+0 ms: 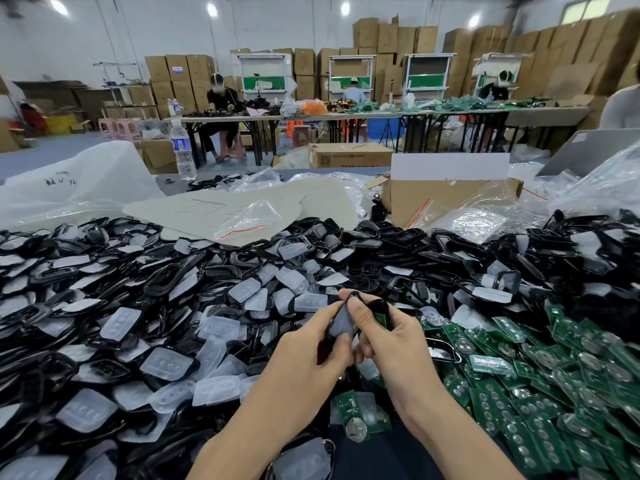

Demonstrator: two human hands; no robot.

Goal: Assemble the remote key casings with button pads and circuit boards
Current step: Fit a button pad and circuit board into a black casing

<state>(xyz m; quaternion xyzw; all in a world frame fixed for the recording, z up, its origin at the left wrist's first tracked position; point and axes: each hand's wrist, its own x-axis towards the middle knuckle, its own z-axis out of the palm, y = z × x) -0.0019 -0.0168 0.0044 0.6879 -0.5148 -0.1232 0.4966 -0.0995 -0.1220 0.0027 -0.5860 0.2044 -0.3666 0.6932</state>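
My left hand and my right hand meet at the centre of the head view, both gripping one black key casing with a translucent button pad seated in it. My right thumb presses on the pad, and a second dark part sits under my right fingers. A big heap of black casings and translucent pads fills the left and middle. Green circuit boards with coin cells pile up on the right. One board lies just below my hands.
A flat cardboard sheet, clear plastic bags and an open carton lie behind the heap. A water bottle stands at the far left edge. People work at long tables in front of stacked boxes.
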